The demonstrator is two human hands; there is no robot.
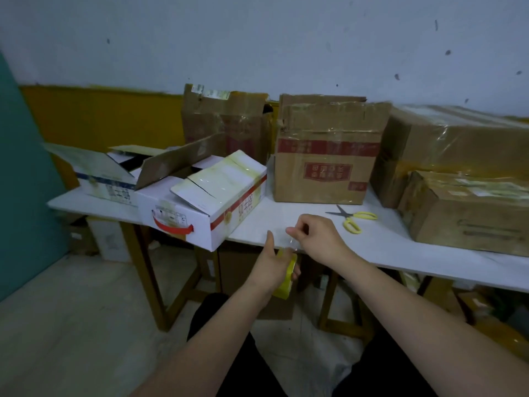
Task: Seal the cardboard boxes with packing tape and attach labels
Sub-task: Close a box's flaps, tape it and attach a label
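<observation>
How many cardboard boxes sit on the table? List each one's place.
6: two white boxes at left, two brown behind centre, two taped at right. More may be hidden.

Storeroom or packing room: taped cardboard boxes [326, 156] crowd white table [286, 224], scuffed wall [257, 38].

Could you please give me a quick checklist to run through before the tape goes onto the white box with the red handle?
1. Tape roll held by left hand: ok.
2. Tape end pinched by right hand: ok, a clear strip shows.
3. Strip long enough: cannot tell.
4. White box flaps closed: not ok, one cardboard flap stands up.
5. Scissors within reach on the table: ok.
</observation>
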